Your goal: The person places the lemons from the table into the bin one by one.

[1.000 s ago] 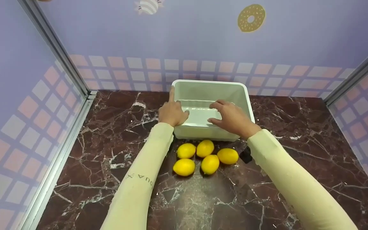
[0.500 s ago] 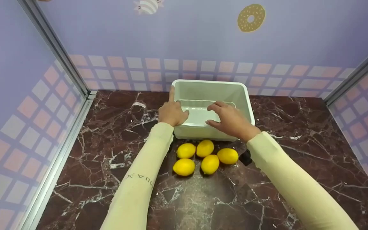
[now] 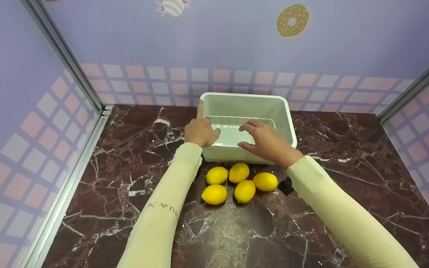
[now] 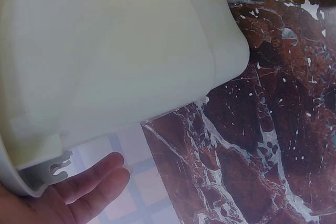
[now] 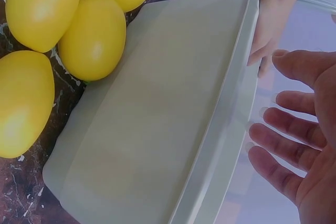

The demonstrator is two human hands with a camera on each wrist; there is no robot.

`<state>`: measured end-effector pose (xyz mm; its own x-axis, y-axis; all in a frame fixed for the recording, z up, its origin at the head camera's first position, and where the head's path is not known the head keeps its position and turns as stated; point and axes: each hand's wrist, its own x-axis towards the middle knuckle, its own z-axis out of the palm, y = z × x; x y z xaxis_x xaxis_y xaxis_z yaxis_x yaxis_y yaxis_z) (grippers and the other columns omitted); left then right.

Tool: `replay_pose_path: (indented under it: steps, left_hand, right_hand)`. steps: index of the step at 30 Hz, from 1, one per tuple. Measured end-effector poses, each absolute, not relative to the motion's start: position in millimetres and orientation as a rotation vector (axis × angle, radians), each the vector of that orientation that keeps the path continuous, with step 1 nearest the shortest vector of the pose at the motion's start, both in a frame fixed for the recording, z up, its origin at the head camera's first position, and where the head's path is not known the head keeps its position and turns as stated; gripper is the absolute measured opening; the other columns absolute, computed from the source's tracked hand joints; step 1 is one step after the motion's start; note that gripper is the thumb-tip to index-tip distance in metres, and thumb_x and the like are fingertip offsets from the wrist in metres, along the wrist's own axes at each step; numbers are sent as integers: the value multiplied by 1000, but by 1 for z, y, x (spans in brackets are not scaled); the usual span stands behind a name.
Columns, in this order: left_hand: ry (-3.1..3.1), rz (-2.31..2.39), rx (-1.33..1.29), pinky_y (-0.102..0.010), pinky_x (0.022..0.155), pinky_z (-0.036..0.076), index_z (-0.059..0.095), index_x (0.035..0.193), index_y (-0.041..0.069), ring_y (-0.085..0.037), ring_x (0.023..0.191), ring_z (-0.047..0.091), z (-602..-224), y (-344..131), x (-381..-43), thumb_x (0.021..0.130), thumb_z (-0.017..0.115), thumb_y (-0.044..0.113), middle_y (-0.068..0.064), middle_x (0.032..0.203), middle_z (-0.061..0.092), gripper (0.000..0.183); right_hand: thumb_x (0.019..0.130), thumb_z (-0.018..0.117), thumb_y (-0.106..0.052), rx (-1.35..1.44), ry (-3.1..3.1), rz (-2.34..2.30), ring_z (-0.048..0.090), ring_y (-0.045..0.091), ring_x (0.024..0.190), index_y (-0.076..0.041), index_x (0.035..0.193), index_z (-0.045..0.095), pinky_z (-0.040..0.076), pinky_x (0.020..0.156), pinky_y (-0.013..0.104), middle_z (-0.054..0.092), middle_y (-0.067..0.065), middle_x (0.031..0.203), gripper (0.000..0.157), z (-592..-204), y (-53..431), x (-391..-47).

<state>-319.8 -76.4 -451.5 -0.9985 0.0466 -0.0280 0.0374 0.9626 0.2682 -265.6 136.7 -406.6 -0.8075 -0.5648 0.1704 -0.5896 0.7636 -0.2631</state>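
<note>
A white plastic tub (image 3: 233, 155) stands against the back wall, with only its bare floor showing inside. At its left rim my left hand (image 3: 200, 133) holds on, thumb inside and index finger stretched along the edge. In the left wrist view two of its fingers (image 4: 100, 187) lie outside, below the rim. My right hand (image 3: 268, 143) hovers over the tub's right half, fingers spread and slightly bent, nothing between them. Several yellow lemons (image 3: 244, 191) lie on the counter in front of the tub; some also appear beside it in the right wrist view.
The dark red marble counter (image 3: 132, 223) is bounded by a purple back wall (image 3: 222, 44) and side panels in metal frames (image 3: 69, 59). A small black object (image 3: 285, 185) shows beside the right sleeve, near the rightmost lemon.
My right hand has drifted slightly left and nearer over the tub. The left hand, tub and lemons have stayed in place.
</note>
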Motion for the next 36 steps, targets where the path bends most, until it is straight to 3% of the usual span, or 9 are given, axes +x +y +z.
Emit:
replay_pose_path:
  steps: [15, 31, 36]
  left_hand:
    - [3095, 436, 65, -50, 79, 54, 64, 125, 7, -36, 102, 62, -454, -76, -321, 87, 56, 48, -1, 165, -3, 57]
    - [3088, 449, 75, -51, 80, 53, 64, 126, 7, -37, 102, 62, -453, -77, -320, 88, 55, 47, -1, 165, -4, 56]
    - [3093, 435, 83, -50, 80, 54, 63, 127, 6, -36, 102, 61, -453, -77, -319, 89, 54, 48, -1, 165, -4, 57]
  right_hand:
    - [91, 66, -34, 979, -2862, 474, 64, 32, 104, -7, 122, 62, 51, 92, 45, 63, 11, 120, 42, -410, 136, -257]
    - [90, 67, -33, 1078, -2815, 447, 64, 25, 95, -9, 120, 62, 54, 84, 41, 63, 8, 116, 38, -411, 138, -249]
    - [90, 67, -32, 1089, -2829, 424, 64, 25, 101, -10, 121, 62, 53, 88, 41, 63, 7, 118, 38, -411, 139, -246]
